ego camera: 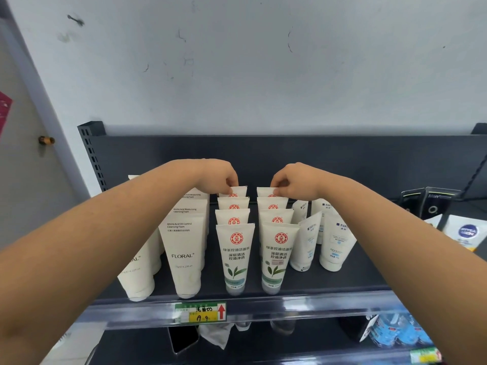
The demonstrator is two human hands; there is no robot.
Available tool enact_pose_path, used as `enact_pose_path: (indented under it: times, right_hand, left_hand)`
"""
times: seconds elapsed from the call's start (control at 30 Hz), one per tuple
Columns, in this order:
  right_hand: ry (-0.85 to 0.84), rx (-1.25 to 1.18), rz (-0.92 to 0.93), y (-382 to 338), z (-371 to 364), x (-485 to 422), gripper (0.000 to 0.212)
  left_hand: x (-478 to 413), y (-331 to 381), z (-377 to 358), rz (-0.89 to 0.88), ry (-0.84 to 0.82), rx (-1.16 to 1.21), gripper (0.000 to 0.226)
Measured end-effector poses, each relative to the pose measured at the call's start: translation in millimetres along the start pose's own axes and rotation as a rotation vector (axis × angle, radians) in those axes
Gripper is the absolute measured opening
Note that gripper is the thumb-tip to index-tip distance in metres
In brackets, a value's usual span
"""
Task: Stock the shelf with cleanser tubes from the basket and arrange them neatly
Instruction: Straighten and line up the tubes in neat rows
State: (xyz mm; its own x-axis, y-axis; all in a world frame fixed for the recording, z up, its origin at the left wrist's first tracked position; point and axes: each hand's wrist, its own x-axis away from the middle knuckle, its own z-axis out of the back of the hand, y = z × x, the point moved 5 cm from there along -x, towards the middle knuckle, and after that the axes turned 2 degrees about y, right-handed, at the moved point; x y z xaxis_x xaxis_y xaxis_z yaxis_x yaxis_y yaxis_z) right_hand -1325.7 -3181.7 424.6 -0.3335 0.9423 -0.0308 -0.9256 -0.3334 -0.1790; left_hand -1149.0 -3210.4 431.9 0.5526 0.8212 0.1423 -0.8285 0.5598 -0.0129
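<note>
In the head view, the dark shelf (350, 283) carried several rows of tubes, all standing on their caps. In the middle were two rows of green-tea cleanser tubes (235, 255), four in each row, one behind the other, with a narrow gap between the rows. To the left of them stood the white FLORAL tubes (184, 255), also in rows, and to the right the white tubes with blue print (334, 242). The front tubes stood near the front edge, just behind the clear price rail (290, 308) that bore a yellow price tag (200, 312). A bare strip of the shelf lay open at the right front, and the dark back panel (342, 159) rose behind all the rows. The left grip (222, 177) pinched the top seam of the rearmost left tube (239, 190) with curled fingers. The right grip (293, 180) pinched the top seam of the rearmost right tube (264, 192) in the same way. Both forearms reached above the rows in front. On the lower shelf (263, 349) lay blue packets (400, 331) at the right side.
</note>
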Motion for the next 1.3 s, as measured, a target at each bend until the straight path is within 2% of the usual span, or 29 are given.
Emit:
enact_pose_path:
  times: [0.37,0.57,0.9,1.3]
  right_hand:
    - [-0.039,-0.059,-0.052,1.1,0.6,0.5,0.025]
    - [0.019,-0.073,-0.039,-0.9,0.8,-1.3,0.021]
    - [0.084,-0.094,-0.045,0.4,-2.7,-0.6,0.02]
    - [0.036,-0.138,-0.093,-0.1,-3.0,4.1,0.023]
  left_hand:
    - [4.7,-0.8,2.5,0.019,0.02,-0.065,0.027]
    - [5.9,0.2,2.3,-0.019,0.017,0.024,0.025]
    - [4.3,-3.2,-0.7,-0.015,0.033,0.034,0.026]
    - [7.8,2.4,0.3,0.006,0.029,-0.008,0.028]
